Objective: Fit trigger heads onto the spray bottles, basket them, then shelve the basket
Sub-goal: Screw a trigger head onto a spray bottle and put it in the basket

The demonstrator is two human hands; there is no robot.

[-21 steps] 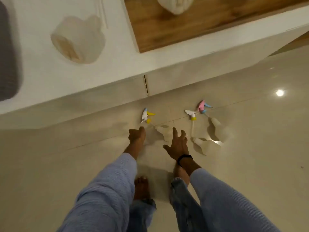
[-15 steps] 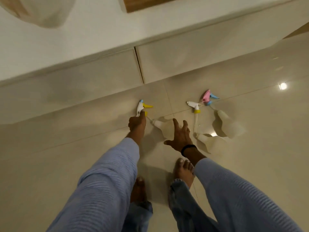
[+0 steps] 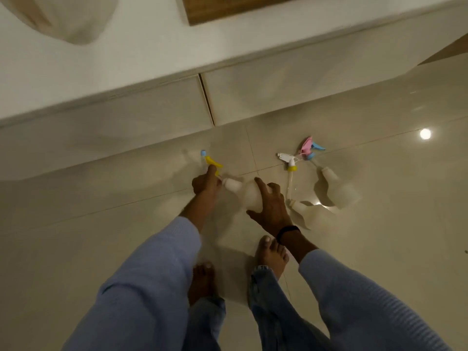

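Hands work low over the glossy beige tiled floor (image 3: 101, 236). The left hand (image 3: 206, 182) curls round a yellow trigger head with a blue nozzle (image 3: 212, 162), just beside the neck of a white plastic spray bottle (image 3: 249, 196) whose body the right hand (image 3: 272, 209) grips. Right of them lie a white yellow-collared trigger head (image 3: 288, 160), a pink-and-blue trigger head (image 3: 310, 148), a nearer white bottle (image 3: 307, 214) and a farther white bottle (image 3: 339, 190).

Floor (image 3: 101, 249) layout before the cabinet (image 3: 278, 97).
One bottle (image 3: 249, 196) sits between left hand (image 3: 206, 182) and right hand (image 3: 272, 207); second bottle (image 3: 307, 212) and third bottle (image 3: 339, 190) lie to its right, trigger heads (image 3: 287, 158) behind them.
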